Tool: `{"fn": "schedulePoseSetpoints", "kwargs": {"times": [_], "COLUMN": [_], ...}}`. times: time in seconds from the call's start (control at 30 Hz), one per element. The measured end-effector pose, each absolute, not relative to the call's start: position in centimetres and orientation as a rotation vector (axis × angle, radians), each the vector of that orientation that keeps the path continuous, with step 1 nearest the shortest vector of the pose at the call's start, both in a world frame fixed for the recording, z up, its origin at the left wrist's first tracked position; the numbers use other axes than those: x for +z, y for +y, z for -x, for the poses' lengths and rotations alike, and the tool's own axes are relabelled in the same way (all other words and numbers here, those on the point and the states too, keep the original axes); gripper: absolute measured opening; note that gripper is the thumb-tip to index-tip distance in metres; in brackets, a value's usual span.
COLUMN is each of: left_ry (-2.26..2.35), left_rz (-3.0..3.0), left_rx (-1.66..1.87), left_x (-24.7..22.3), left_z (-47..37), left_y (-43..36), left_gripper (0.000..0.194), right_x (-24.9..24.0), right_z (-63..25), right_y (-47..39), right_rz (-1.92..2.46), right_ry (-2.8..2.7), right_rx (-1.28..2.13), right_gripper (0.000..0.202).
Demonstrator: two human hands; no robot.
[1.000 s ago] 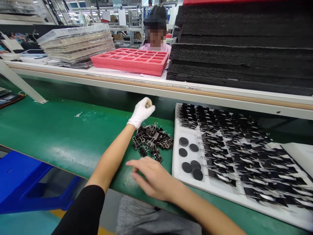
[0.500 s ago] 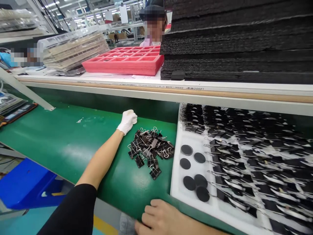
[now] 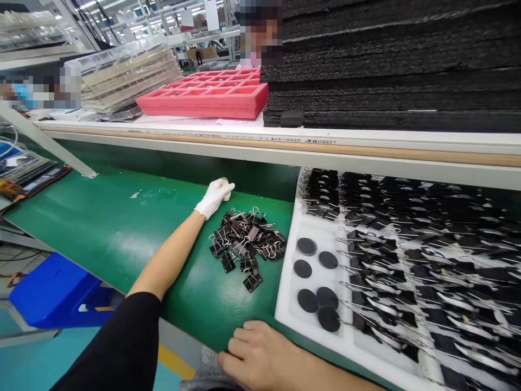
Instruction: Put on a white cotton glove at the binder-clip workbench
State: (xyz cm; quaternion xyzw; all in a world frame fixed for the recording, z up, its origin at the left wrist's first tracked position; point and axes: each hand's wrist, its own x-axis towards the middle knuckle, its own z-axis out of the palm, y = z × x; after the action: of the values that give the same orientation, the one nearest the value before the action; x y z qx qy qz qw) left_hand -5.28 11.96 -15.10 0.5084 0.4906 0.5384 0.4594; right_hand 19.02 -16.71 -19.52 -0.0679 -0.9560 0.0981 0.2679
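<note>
My left hand (image 3: 215, 197), in a white glove, rests on the green bench top just behind a pile of black binder clips (image 3: 246, 239). Its fingers are curled, the thumb lies out to the right, and no object shows in it. My right hand (image 3: 260, 350) is bare and lies at the front edge of the bench, in front of the clips. Its fingers are folded in, with nothing visible in them. A white foam tray (image 3: 287, 288) stands right of the pile. Several black discs (image 3: 328, 297) lie in its left compartment. Rows of clipped black pieces (image 3: 378, 260) fill the others.
A white shelf (image 3: 195, 142) spans the back, above the bench. On it are a red foam tray (image 3: 203, 106), stacked clear trays (image 3: 126, 76) and tall black foam sheets (image 3: 386, 65). A blue stool (image 3: 52, 296) stands below left. A person (image 3: 260, 38) is across the shelf.
The left hand has shifted slightly, its thumb now showing further to the right. The whole view has moved a little. The clips and discs lie as before.
</note>
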Motion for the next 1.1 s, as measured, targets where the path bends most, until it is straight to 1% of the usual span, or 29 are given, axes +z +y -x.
{"fn": "schedulePoseSetpoints", "kwargs": {"times": [0.07,0.17,0.23,0.53,0.87,0.97,1.1], "left_ry": [1.219,1.189,1.157,1.195,1.217,1.246,1.387], "left_rz": [-1.283,-1.251,-1.232,-1.237,-1.372,-1.43,-1.606], "left_rx": [1.362,1.41,1.429,1.383,1.371,1.377,1.442], "left_x": [-15.6,-16.1,-16.2,-16.5,-16.3,-16.3,-16.1], "left_z": [5.4,5.7,5.8,6.0,5.7,5.6,5.2], "left_y": [12.2,12.3,12.3,11.9,11.5,11.3,11.0], "left_gripper": [0.039,0.045,0.046,0.035,0.027,0.028,0.037], "right_x": [-19.3,-19.1,-19.2,-19.4,-18.8,-18.6,-18.5], "right_z": [-19.3,-19.4,-19.4,-19.3,-19.5,-19.6,-19.6], "right_y": [-16.6,-16.8,-17.0,-17.1,-16.9,-16.9,-16.9], "right_rz": [0.185,0.176,0.18,0.212,0.203,0.209,0.199], "right_ry": [-2.603,-2.603,-2.597,-2.62,-2.628,-2.624,-2.607], "right_rx": [0.307,0.302,0.282,0.27,0.326,0.336,0.357], "right_gripper": [0.01,0.009,0.008,0.002,0.003,0.002,0.004]}}
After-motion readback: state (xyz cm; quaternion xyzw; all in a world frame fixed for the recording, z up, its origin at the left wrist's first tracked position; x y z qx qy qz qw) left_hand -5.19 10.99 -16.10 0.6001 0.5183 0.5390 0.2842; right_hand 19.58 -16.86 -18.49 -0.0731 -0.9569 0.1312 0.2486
